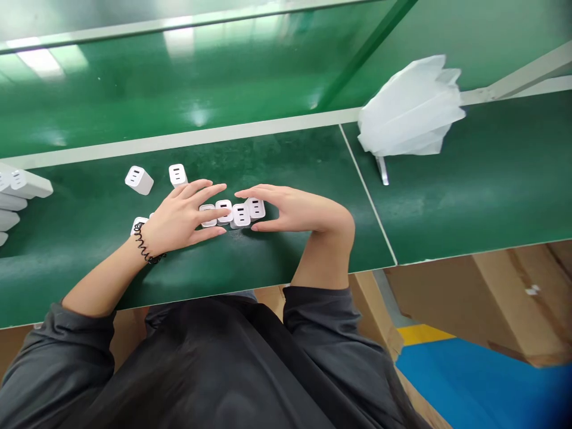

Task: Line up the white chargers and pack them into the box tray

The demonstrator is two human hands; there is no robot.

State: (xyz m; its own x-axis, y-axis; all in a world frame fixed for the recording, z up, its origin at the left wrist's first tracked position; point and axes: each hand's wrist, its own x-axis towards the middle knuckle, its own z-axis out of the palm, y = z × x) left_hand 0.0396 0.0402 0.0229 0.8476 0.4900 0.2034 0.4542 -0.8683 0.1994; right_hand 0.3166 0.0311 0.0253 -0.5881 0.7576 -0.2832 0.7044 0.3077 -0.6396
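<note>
Several white charger plugs stand close together in a short row on the green bench, among them a right-end charger plug and a charger plug beside it. My left hand, a black coiled band at its wrist, lies over the row's left part with fingers spread; one fingertip rests over a charger plug. Curved about the row's right end, my right hand has thumb and fingers apart on either side of the plugs, without a visible grip. Part of the row is hidden under my left fingers.
Two loose white charger plugs stand farther back, a tilted one and an upright one. Another plug is partly covered by my left wrist. Stacked white plugs lie far left. A white plastic bag sits at the back right.
</note>
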